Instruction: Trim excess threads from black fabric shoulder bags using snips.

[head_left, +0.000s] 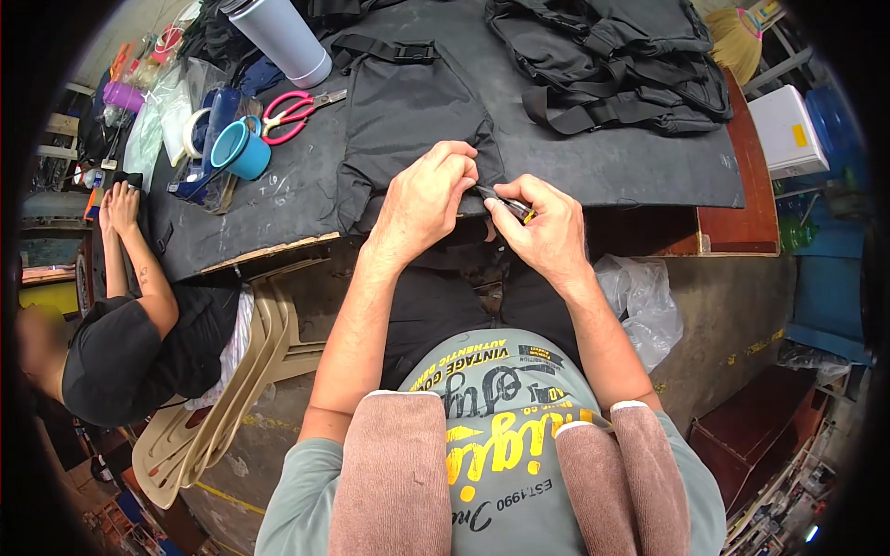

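A black fabric bag [408, 107] with a strap and buckle at its far end lies on the dark-topped table, its near edge at the table's front. My left hand [428, 195] is closed in a pinch at the bag's near right corner; the fingers hide what exactly is between them. Close to its right, my right hand [547, 230] is closed around a small black-and-yellow hand tool [515, 206]. The tool's tip points toward my left fingertips at the bag's edge. Most of its body is covered by my fingers, so its exact kind does not show.
Pink-handled scissors [289, 117], a blue mug [243, 148] and a pale tumbler [283, 42] stand or lie left of the bag. More black bags [621, 69] are piled at the far right. Another person [120, 343] sits at the left beside stacked beige chairs [236, 389].
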The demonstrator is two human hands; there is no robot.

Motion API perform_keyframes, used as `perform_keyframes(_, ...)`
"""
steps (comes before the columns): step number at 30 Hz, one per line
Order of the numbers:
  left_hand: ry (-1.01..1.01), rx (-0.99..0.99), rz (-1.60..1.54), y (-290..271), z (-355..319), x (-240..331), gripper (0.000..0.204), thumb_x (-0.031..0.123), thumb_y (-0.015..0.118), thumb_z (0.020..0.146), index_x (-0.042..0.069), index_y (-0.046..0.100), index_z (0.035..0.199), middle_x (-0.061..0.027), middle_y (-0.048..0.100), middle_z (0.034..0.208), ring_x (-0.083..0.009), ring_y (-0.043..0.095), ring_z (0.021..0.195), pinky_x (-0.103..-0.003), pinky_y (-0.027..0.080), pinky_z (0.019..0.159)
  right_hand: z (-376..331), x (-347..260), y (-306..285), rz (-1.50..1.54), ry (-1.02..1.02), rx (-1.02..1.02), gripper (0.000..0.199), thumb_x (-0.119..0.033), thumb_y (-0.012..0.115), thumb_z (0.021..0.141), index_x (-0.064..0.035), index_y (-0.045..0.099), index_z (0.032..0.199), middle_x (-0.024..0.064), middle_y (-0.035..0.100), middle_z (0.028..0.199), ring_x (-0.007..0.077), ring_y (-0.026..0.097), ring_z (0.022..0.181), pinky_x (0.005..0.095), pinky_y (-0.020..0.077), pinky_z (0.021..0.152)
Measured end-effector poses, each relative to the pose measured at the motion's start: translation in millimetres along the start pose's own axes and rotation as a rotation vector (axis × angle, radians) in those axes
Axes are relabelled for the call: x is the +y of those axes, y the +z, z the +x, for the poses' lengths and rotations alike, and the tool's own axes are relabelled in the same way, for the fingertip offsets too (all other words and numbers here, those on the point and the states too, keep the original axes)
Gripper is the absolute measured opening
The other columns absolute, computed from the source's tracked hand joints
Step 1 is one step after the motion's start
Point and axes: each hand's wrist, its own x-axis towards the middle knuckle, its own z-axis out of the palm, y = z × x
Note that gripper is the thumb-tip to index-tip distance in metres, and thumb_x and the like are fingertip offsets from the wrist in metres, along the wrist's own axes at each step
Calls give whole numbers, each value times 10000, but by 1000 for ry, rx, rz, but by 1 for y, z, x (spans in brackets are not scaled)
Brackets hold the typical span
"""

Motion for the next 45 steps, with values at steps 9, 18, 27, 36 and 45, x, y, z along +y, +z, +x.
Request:
perform_keyframes(9,18,387,-12,-26,-24,2,245,-3,827,951,17,681,1147,-152,731,1284,-355,753,1133,-466,614,942,-6,2,-1,208,65,58,280,-146,901,1019,-13,787,1238,21,789,993,91,679,844,292,568,769)
perform_keyframes(18,-331,410,468,-64,-83,-5,593,-30,883,824,54,648,1362,-131,724,1257,-315,717,1085,-434,598,938,48,-54,44,563,-46,-62,382,-192,755,1158,4,640,1465,18,697,1138,86,626,1021,246,536,924)
perform_keyframes(27,-395,250,85,-93,-119,-36,600,24,942,827,87,735,1387,-94,749,1194,-282,679,981,-393,604,890,134,1,63,784,188,-283,349,-247,734,1176,-21,673,1435,-20,676,1053,70,643,972,259,587,911)
perform_keyframes(36,-268,327,131,-94,-121,-23,351,79,982,831,47,825,1144,-104,774,1121,-289,739,1017,-396,614,898,88,-31,58,325,-114,-170,367,-225,811,1125,-7,695,1397,-37,710,1043,60,658,957,259,565,867)
perform_keyframes(45,-404,356,-47,-85,-121,-6,164,-25,891,918,0,828,1067,-129,811,1133,-240,793,1025,-341,628,916,25,-66,77,78,-503,-141,302,-171,931,953,-35,795,1186,80,800,1021,218,746,854,470,595,1062)
